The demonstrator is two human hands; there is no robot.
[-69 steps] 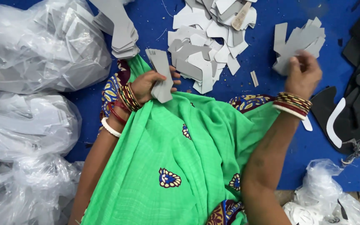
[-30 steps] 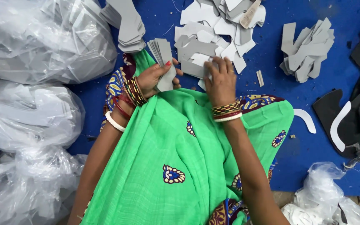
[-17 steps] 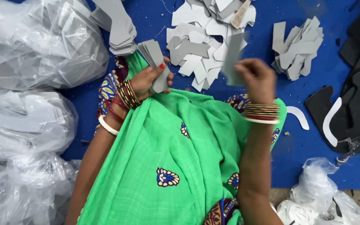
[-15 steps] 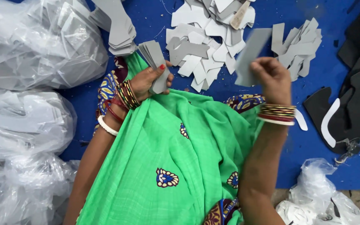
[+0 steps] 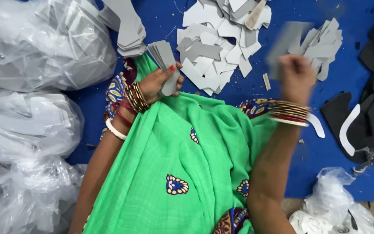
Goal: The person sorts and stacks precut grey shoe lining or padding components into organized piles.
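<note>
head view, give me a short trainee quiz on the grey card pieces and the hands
1. True or false: the left hand holds a fanned stack of grey card cut-outs in its grip.
2. What does the blurred right hand hold up? A) one grey card piece B) scissors C) a plastic bag
3. What colour is the mat under the loose pile of grey card shapes?

Key: 1 true; 2 A; 3 blue
</note>
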